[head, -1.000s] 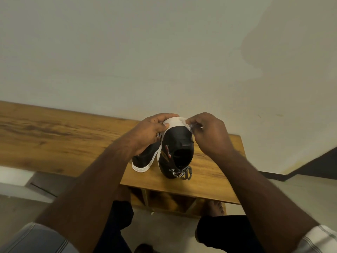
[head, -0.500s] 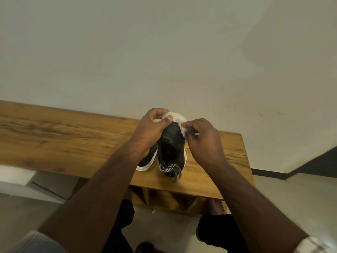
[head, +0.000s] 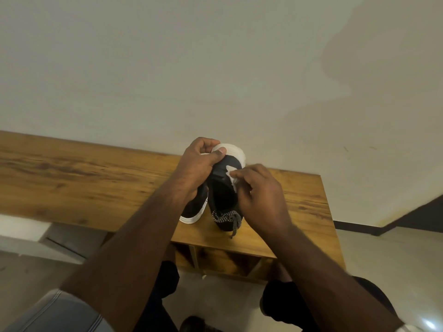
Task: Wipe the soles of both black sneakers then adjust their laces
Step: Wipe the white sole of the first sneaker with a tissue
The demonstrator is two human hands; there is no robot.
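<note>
Two black fabric sneakers with white rubber soles sit on the wooden bench top (head: 96, 178): the one I am working, the raised sneaker (head: 221, 188), stands tipped up on its toe with the heel end high and its speckled black-and-white laces (head: 226, 218) hanging toward me, while the second sneaker (head: 194, 209) lies flat just beside it, partly hidden under my wrist. My left hand (head: 195, 164) has its fingers curled over the white heel of the sole and its thumb pressed on the black upper, steadying the shoe. My right hand (head: 261, 195) pinches a small crumpled white wipe (head: 231, 174) against the shoe's right edge, fingers bunched round it. I judge the shoe light and its knit upper soft (it will cave if squeezed at the collar), so the stiff sole rim is the place to hold; the rubber looks grippy enough not to slide. The thin wipe could tear or bunch under hard rubbing. Both forearms reach forward and converge on the shoe, wrists slightly bent downward. Whether the sole face is already clean I cannot tell, since it points away from me.
</note>
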